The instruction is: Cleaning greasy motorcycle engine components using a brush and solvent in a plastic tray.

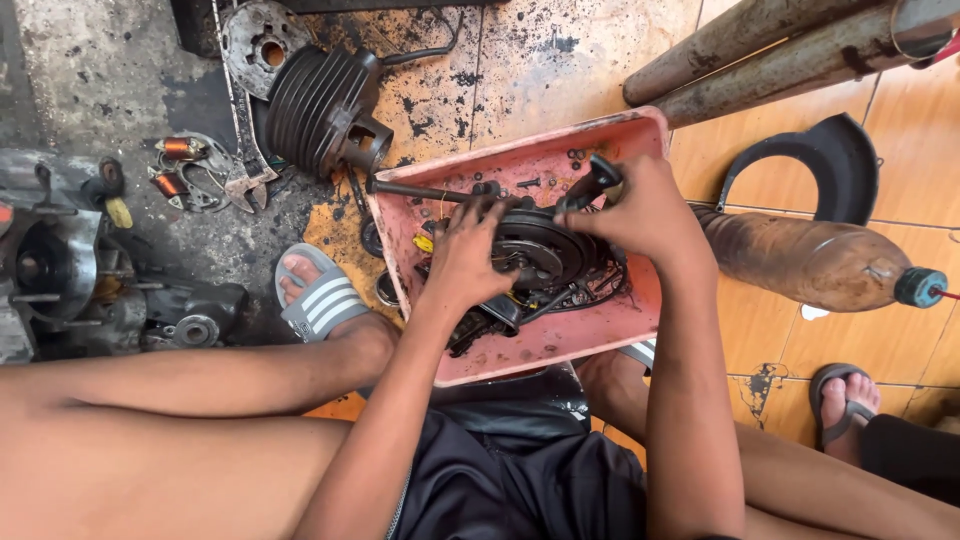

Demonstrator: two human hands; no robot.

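Bottle [810,262] first: a brown, grimy plastic one lies on its side on the orange tiles just right of the tray, its dark blue cap [920,287] pointing right; no label can be made out on it.

Both arms reach forward from the bottom of the view over a pink plastic tray [620,135] on the floor. The left hand [468,255] lies palm down with fingers spread across the near left edge of a round black engine part [545,250] that sits in the middle of the tray, pressing on it rather than gripping. The right hand [640,210] is curled closed around the black handle of a tool [597,180] held at the far right side of the same part; what kind of tool it is stays hard to tell, since the fingers cover most of it.

Besides the round part, the tray holds a tangle of black wires [590,290], a long dark rod [420,189] lying across its far left corner, a small yellow piece [424,243] and scattered little bolts and washers on its oily bottom.

Left of the tray, a foot in a grey striped sandal [318,300] rests on the stained floor. Beyond it stands a black finned cylinder [320,105], with an adjustable wrench [245,165] and copper-wound coils [180,165] nearby. Two rusty pipes [770,50] cross the upper right corner.
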